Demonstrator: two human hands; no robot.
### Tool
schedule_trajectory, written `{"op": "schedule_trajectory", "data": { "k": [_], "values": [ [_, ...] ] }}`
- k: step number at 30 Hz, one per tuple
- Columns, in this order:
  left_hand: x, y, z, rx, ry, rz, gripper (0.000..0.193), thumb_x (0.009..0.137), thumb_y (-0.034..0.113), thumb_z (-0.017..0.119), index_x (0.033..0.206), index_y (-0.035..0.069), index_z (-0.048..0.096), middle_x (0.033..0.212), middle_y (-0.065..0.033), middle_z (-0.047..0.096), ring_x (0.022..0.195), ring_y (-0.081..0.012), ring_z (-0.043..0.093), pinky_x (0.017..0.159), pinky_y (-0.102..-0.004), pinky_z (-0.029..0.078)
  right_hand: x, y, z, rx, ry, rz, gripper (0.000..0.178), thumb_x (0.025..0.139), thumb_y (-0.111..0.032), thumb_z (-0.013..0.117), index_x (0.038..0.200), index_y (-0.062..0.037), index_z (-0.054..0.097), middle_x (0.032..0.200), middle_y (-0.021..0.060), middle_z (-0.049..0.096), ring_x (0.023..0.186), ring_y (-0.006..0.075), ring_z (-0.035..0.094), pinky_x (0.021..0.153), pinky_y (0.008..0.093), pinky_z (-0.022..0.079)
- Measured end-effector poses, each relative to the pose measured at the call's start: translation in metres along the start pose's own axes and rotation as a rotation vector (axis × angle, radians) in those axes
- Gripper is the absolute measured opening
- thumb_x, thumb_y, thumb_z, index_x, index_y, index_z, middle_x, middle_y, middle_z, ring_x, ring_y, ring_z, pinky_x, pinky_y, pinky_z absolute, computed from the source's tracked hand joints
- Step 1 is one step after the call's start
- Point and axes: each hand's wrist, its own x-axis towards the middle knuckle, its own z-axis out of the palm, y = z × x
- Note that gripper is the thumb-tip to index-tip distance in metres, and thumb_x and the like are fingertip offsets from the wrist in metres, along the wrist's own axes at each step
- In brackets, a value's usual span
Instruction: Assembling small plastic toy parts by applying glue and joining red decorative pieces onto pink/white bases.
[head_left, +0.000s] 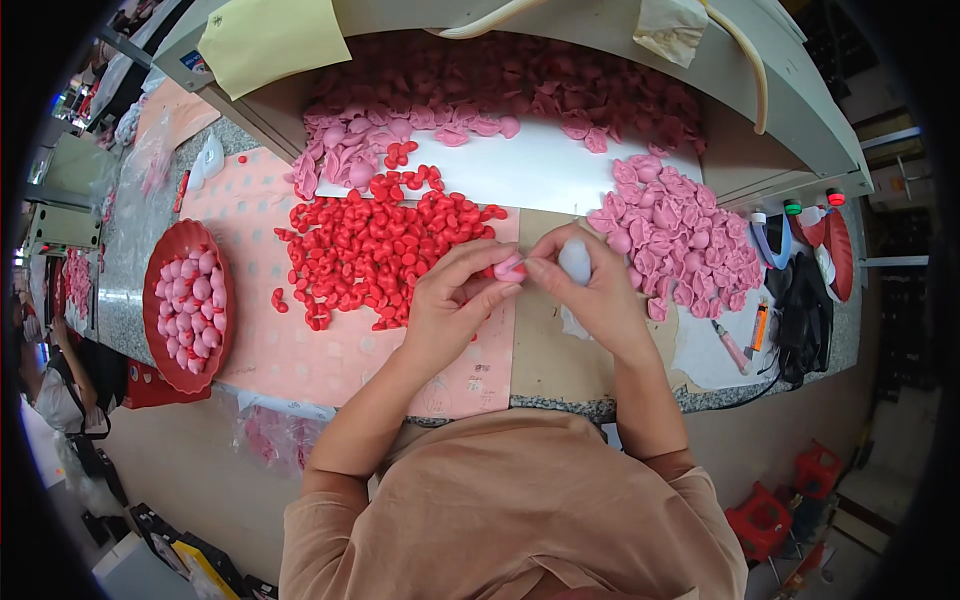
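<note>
My left hand (pixel 448 300) pinches a small rounded pink piece (pixel 510 268) with a bit of red at its side, held over the middle of the table. Close against it, my right hand (pixel 612 310) is closed round a small whitish squeeze bottle (pixel 575 260); its tip is hidden by the fingers near the pink piece. To the left of my hands lies a heap of small glossy red curved pieces (pixel 360 250). On the right is a pile of thin pink moulded pieces (pixel 690 235), some cup-like.
A red scalloped bowl (pixel 157 270) holding pink-and-red pieces stands far left. More pink pieces (pixel 450 85) fill the space under a grey housing (pixel 800 130). Right lie a pink-handled tool (pixel 735 352), an orange-and-black item (pixel 760 325) and a black bundle (pixel 805 320).
</note>
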Motion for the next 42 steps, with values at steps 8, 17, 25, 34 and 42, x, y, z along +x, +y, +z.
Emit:
{"op": "schedule_trajectory", "data": {
  "k": [8,17,25,34,42],
  "values": [
    [-0.001,-0.002,0.001,0.007,-0.022,0.027,0.035,0.081,-0.003,0.064,0.115,0.001,0.058,0.119,-0.0099,0.050,0.105,-0.0151,0.055,0.085,-0.0271,0.053,-0.002,0.002,0.005,-0.083,-0.028,-0.079,0.014,0.082,-0.010,0.066,0.089,-0.0020,0.057,0.082,0.0003,0.057,0.074,0.0049,0.049,0.064,0.0199,0.040],
    [-0.001,-0.002,0.001,0.020,-0.034,0.002,0.035,0.081,-0.003,0.064,0.116,0.001,0.058,0.120,-0.0100,0.050,0.104,-0.0149,0.056,0.085,-0.0261,0.053,-0.001,0.002,0.000,-0.018,-0.036,-0.001,0.013,0.082,-0.010,0.065,0.085,-0.0025,0.056,0.079,-0.0017,0.053,0.070,0.0042,0.047,0.062,0.0195,0.039],
    [-0.003,-0.005,0.002,0.125,-0.041,0.039,0.035,0.081,-0.001,0.064,0.116,0.002,0.058,0.119,-0.0109,0.052,0.105,-0.0166,0.056,0.083,-0.0281,0.054,0.000,0.009,0.000,0.017,-0.095,-0.009,0.008,0.082,-0.007,0.064,0.085,-0.0031,0.058,0.080,-0.0028,0.053,0.071,0.0033,0.047,0.062,0.0192,0.040],
    [-0.001,-0.003,0.000,0.060,-0.068,-0.015,0.035,0.082,-0.001,0.063,0.117,0.002,0.056,0.121,-0.0106,0.050,0.109,-0.0161,0.054,0.086,-0.0284,0.053,0.005,0.011,-0.005,0.004,-0.081,0.013,0.012,0.081,-0.009,0.067,0.087,-0.0030,0.058,0.080,-0.0021,0.056,0.074,0.0036,0.049,0.063,0.0190,0.041],
    [-0.001,-0.006,0.000,0.016,-0.077,-0.010,0.035,0.084,-0.002,0.061,0.118,0.001,0.054,0.124,-0.0104,0.047,0.109,-0.0159,0.053,0.088,-0.0270,0.050,0.005,0.012,-0.007,0.013,-0.065,0.005,0.011,0.081,-0.009,0.066,0.087,-0.0034,0.059,0.079,-0.0022,0.056,0.073,0.0040,0.049,0.064,0.0192,0.041]
  ]
}}
